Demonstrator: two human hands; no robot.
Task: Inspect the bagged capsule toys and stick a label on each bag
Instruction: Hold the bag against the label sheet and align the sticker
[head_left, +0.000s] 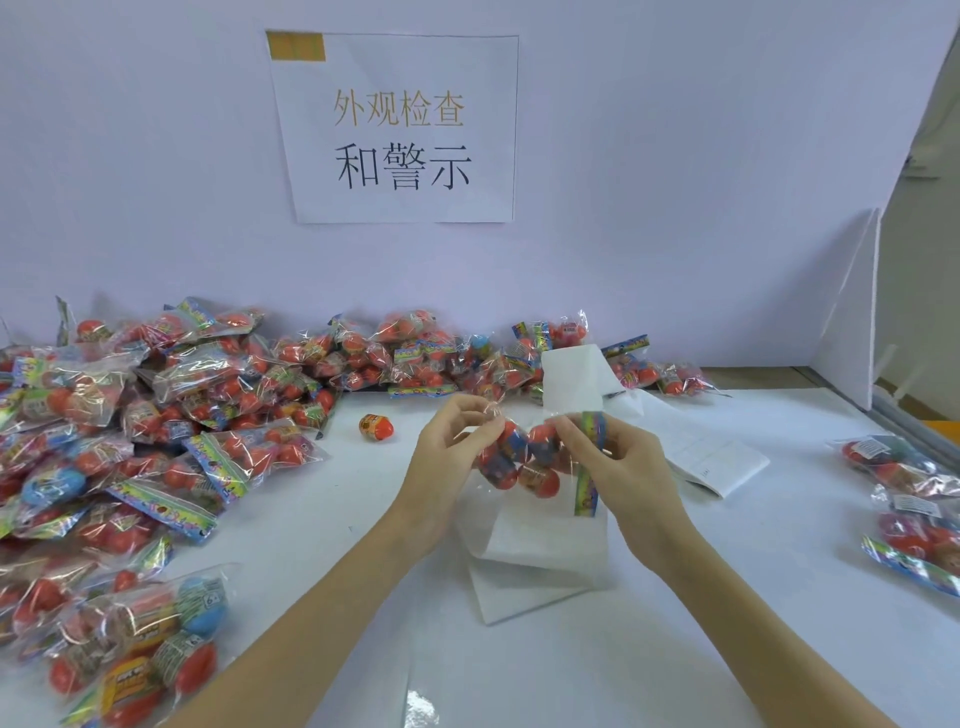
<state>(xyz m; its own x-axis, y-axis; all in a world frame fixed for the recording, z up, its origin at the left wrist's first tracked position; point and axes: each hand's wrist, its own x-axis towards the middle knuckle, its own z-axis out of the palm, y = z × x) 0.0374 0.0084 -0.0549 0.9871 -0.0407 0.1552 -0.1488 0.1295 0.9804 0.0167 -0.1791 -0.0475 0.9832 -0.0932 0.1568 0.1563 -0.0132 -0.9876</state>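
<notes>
I hold one clear bag of red capsule toys above the middle of the white table. My left hand pinches the bag's left edge. My right hand grips its right end by the colourful header strip. A strip of white label backing paper lies under the bag and runs back toward the wall. A big heap of bagged capsule toys fills the left side and the back of the table.
A single loose capsule lies on the table left of my hands. A few bags lie at the right edge. A sheet of labels lies right of my hands. A paper sign hangs on the wall.
</notes>
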